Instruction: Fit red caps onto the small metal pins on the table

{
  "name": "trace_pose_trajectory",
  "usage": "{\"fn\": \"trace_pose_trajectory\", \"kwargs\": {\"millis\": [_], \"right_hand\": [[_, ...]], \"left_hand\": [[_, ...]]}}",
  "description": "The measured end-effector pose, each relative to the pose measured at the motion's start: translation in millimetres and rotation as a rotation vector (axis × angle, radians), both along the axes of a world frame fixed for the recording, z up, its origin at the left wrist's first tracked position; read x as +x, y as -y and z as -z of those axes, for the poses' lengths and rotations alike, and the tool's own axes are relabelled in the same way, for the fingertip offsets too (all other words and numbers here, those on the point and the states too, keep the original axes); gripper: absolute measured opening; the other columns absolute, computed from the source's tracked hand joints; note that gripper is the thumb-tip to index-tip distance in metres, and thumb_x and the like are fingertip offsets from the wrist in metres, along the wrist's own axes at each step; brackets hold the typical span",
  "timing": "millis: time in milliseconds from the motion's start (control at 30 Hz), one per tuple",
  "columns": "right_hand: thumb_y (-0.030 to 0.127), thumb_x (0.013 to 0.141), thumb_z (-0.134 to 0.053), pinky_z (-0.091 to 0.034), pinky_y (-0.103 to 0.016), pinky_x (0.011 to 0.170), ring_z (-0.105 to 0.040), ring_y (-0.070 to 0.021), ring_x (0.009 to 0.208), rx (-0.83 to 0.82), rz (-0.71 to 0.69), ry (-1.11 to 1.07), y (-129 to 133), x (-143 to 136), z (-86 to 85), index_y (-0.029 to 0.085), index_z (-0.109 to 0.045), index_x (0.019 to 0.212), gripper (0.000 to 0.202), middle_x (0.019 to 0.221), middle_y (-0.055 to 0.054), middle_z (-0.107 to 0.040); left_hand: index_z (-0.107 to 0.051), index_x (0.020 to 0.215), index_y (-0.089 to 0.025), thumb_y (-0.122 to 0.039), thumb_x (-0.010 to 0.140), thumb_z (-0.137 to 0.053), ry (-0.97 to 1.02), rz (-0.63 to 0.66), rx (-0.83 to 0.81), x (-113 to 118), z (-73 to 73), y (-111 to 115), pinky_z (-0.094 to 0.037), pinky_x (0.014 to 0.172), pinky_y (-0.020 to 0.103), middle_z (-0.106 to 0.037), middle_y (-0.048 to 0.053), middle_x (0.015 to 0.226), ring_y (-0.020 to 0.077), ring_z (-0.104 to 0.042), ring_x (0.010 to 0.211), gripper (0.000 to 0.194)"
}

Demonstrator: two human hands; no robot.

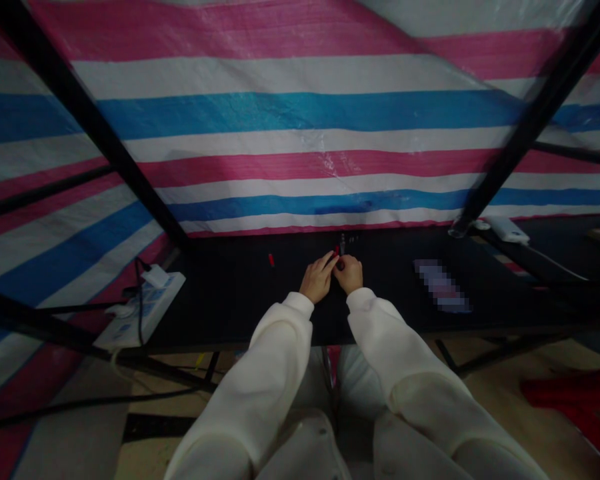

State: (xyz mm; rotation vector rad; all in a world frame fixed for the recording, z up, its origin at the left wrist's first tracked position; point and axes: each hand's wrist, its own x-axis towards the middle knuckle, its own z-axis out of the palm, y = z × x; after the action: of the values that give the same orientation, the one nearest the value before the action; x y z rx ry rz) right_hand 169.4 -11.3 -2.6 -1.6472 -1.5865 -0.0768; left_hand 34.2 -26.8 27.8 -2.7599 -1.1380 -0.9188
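My left hand [318, 277] and my right hand [349, 273] are close together over the black table [220, 300]. A small red piece [337, 251] shows at the fingertips of my left hand, which are pressed together. The fingers of my right hand are curled around something dark, too small to name. Just beyond my right hand, a thin dark grey object [343, 241] points toward the back of the table. Farther left lies a small red object with a dark tip [271, 261], touched by neither hand.
A phone-like object with a blurred screen [443, 287] lies at the right. A white power strip [145, 310] with plugs and cables sits at the left edge. Black frame poles and striped sheeting [300, 113] stand behind. A white adapter [507, 229] is at the back right.
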Motion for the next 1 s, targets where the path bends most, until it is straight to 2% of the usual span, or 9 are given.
{"fn": "trace_pose_trajectory", "kwargs": {"millis": [133,267,467,567,700,833,900,1000], "right_hand": [[0.033,0.079,-0.047,-0.026,-0.026,0.063,-0.046,-0.0152,0.07,0.005,-0.009,-0.016,3.5,0.5,-0.8,0.016,-0.056,0.073,0.019,0.071,-0.003,-0.055],[0.03,0.078,-0.048,-0.027,-0.027,0.065,-0.047,-0.0159,0.072,0.0,-0.037,0.008,5.9,0.0,-2.4,0.017,-0.057,0.079,0.016,0.073,-0.003,-0.055],[0.026,0.079,-0.047,-0.027,-0.028,0.066,-0.048,-0.0166,0.075,-0.019,-0.051,0.056,6.2,-1.0,-3.5,0.017,-0.058,0.08,0.014,0.075,-0.004,-0.056],[0.026,0.08,-0.046,-0.027,-0.028,0.067,-0.048,-0.0167,0.075,-0.005,-0.062,0.049,6.3,-0.9,-3.8,0.017,-0.059,0.083,0.016,0.075,-0.004,-0.057],[0.028,0.082,-0.045,-0.029,-0.028,0.07,-0.049,-0.0166,0.078,0.014,-0.094,0.031,5.7,-1.2,-3.5,0.016,-0.059,0.093,0.021,0.077,-0.004,-0.058],[0.029,0.082,-0.045,-0.029,-0.028,0.071,-0.05,-0.0162,0.078,0.015,-0.109,0.005,5.6,-1.9,-3.4,0.017,-0.059,0.093,0.022,0.077,-0.004,-0.058],[0.028,0.082,-0.044,-0.029,-0.028,0.071,-0.05,-0.0161,0.077,0.014,-0.12,0.0,5.7,-2.1,-3.6,0.017,-0.059,0.091,0.021,0.077,-0.004,-0.058],[0.028,0.082,-0.045,-0.03,-0.028,0.071,-0.05,-0.016,0.077,0.017,-0.13,-0.005,5.7,-2.2,-3.9,0.017,-0.06,0.09,0.02,0.076,-0.004,-0.058]], "left_hand": [[-0.029,0.134,-0.026,-0.017,0.087,-0.028,0.031,0.007,0.004,0.5,-0.9,1.2,-0.036,0.093,0.036,-0.036,0.005,0.137,0.0176,-0.038,0.12,0.048],[-0.03,0.134,-0.022,-0.02,0.089,-0.027,0.118,-0.038,0.023,0.7,-1.1,0.5,-0.035,0.095,0.035,-0.038,0.007,0.134,0.0173,-0.038,0.12,0.045],[-0.055,0.109,-0.021,-0.025,0.088,-0.033,0.164,-0.072,0.01,-2.5,-7.7,-13.2,-0.038,0.089,0.037,-0.052,0.008,0.117,0.0189,-0.046,0.109,0.031],[-0.061,0.096,-0.02,-0.027,0.086,-0.04,0.131,-0.061,-0.01,-6.1,-22.5,-24.9,-0.039,0.086,0.036,-0.056,0.007,0.104,0.0189,-0.048,0.101,0.024],[-0.063,0.084,-0.019,-0.029,0.082,-0.048,-0.016,0.028,-0.019,-16.5,-56.1,-42.7,-0.036,0.085,0.036,-0.057,0.006,0.1,0.02,-0.046,0.101,0.018],[-0.064,0.079,-0.016,-0.03,0.079,-0.053,-0.13,-0.04,-0.022,-39.7,-89.3,-66.8,-0.032,0.085,0.038,-0.056,0.007,0.097,0.0216,-0.044,0.099,0.017],[-0.064,0.075,-0.015,-0.03,0.077,-0.056,-0.208,-0.115,-0.032,-55.3,-98.1,-79.1,-0.032,0.083,0.038,-0.057,0.008,0.094,0.0228,-0.044,0.098,0.017],[-0.064,0.07,-0.015,-0.032,0.073,-0.059,-0.326,-0.191,-0.074,-78.3,-98.6,-92.2,-0.031,0.081,0.039,-0.057,0.008,0.089,0.0242,-0.044,0.096,0.018]]}}
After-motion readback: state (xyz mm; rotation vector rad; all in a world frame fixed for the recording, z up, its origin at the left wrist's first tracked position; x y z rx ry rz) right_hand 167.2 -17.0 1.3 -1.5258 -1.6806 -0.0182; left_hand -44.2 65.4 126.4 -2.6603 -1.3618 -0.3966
